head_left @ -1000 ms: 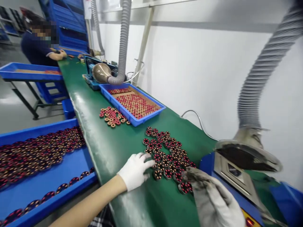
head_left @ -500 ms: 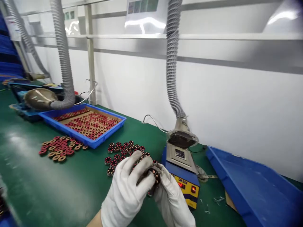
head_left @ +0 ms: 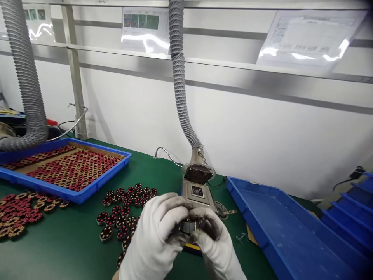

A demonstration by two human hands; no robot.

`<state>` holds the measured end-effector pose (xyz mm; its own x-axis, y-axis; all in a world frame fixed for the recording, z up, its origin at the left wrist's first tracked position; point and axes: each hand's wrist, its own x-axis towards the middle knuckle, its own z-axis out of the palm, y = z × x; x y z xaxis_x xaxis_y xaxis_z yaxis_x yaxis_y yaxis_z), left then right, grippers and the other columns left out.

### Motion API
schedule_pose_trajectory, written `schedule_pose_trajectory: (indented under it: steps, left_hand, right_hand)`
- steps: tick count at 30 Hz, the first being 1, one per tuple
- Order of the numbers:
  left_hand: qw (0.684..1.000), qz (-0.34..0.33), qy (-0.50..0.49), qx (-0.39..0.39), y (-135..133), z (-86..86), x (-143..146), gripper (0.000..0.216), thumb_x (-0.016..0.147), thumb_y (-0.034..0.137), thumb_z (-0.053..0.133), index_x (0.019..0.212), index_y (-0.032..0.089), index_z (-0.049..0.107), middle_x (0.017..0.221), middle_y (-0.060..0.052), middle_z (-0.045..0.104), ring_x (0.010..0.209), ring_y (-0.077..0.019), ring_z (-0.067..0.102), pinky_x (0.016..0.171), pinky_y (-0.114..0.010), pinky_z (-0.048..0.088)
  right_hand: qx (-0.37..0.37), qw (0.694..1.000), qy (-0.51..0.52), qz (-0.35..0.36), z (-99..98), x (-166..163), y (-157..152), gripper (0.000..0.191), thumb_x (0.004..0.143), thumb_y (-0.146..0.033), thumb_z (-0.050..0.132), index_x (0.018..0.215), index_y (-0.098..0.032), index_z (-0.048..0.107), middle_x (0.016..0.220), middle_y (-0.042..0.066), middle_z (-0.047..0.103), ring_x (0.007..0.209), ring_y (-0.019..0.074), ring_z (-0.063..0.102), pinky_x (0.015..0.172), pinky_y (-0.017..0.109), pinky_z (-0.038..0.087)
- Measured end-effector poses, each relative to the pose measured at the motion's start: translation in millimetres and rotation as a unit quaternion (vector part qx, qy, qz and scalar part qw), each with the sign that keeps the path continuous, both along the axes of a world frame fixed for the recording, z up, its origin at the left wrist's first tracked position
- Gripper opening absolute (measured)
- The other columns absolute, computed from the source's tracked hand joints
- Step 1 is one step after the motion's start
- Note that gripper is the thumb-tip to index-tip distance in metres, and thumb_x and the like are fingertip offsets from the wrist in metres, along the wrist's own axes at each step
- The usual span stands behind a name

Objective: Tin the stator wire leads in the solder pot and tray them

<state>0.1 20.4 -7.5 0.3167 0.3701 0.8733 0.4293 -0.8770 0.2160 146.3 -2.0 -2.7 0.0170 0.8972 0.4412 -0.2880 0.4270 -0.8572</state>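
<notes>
Both of my hands wear white gloves with darkened fingertips. My left hand and my right hand meet in front of me, fingers closed round a small round motor stator with a dark grey side. A thin copper-coloured strand shows at its right side, by my right thumb and fingers. The fingers cover much of the part. Just beyond stands a solder pot with a metal top and a square opening; my hands hide most of its yellow front. Several loose dark stators lie left of my left hand.
A blue tray of red and tan rings sits left, with a pile of similar rings before it. An exhaust hose drops to a hood over the pot. Another blue tray and stacked blue trays stand right.
My view has swung to the right, bringing the stacked trays into sight. The stator has been turned so its side faces me, and my hands now cover more of the solder pot.
</notes>
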Motion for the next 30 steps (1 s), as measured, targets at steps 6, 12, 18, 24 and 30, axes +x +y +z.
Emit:
schedule_pose_trajectory:
  steps: [6,12,18,24,30]
  left_hand:
    - [0.994,0.031,0.074,0.078,-6.4,6.7,-3.3,0.022,0.09,0.018,0.037,0.107,0.012,0.049,0.115,-0.011,0.054,0.111,-0.026,0.043,0.093,-0.046,0.034]
    - [0.997,-0.004,0.066,0.031,-9.9,8.0,-5.5,0.019,0.086,0.019,0.044,0.103,0.015,0.051,0.111,-0.008,0.056,0.111,-0.0232,0.043,0.093,-0.041,0.037]
    - [0.994,-0.082,0.039,-0.061,-7.2,5.7,-8.0,0.02,0.084,0.033,0.057,0.098,0.019,0.052,0.105,-0.004,0.058,0.107,-0.0179,0.048,0.091,-0.031,0.043]
    - [0.997,0.008,0.052,0.05,-10.2,6.4,-5.7,0.013,0.086,0.025,0.051,0.093,0.014,0.053,0.102,-0.009,0.06,0.11,-0.0238,0.045,0.094,-0.041,0.036]
    - [0.999,0.024,0.031,0.029,-12.4,6.5,-7.1,0.018,0.075,0.01,0.05,0.092,0.016,0.054,0.104,-0.008,0.06,0.101,-0.0241,0.052,0.086,-0.041,0.044]
  right_hand:
    - [0.06,0.992,-0.064,-0.093,1.8,-2.2,-7.4,0.004,0.068,-0.027,0.071,0.072,-0.026,0.07,0.086,0.004,0.067,0.084,0.0215,0.062,0.076,0.031,0.049]
    - [-0.065,0.986,0.155,0.004,4.8,-1.3,-10.9,0.01,0.07,-0.036,0.067,0.071,-0.025,0.065,0.08,0.0,0.064,0.082,0.0168,0.059,0.079,0.029,0.046]
    - [-0.061,0.995,-0.078,0.007,7.1,15.3,-7.5,0.022,0.058,-0.029,0.078,0.077,-0.022,0.069,0.073,0.002,0.062,0.069,0.0162,0.057,0.062,0.025,0.046]
    - [0.021,0.991,0.019,-0.13,-2.3,-1.7,-5.5,0.008,0.063,-0.026,0.075,0.062,-0.024,0.068,0.072,0.001,0.063,0.074,0.0176,0.059,0.069,0.029,0.048]
    - [-0.008,0.97,0.117,-0.214,-4.4,10.0,-5.9,0.009,0.065,-0.029,0.073,0.072,-0.027,0.068,0.076,0.0,0.067,0.074,0.0177,0.062,0.073,0.032,0.05]
